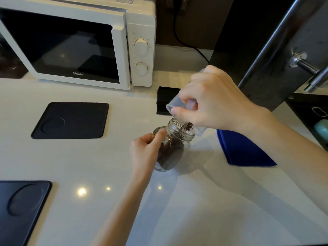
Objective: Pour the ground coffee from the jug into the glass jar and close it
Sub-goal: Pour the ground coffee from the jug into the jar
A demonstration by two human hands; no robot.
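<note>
1. ground coffee [169,153] fills the lower part of the glass jar [173,148], which leans on the white worktop [88,166] with its threaded mouth open.
2. left hand [145,148] has its grip clamped round the side of the glass jar, forefinger lying along the neck.
3. right hand [211,102] has its grip clamped on the clear plastic jug [179,103], tipped bottom-up right over the jar's mouth; a small clump of grounds [188,125] hangs at the jug's lip, just above the rim.
4. a blue cloth [245,150] lies on the worktop just right of the jar, under the right wrist.
5. a black box [165,100] sits behind the jug; two dark mats [71,120] lie to the left, one near the front edge.
6. a white microwave [78,41] stands at the back.
</note>
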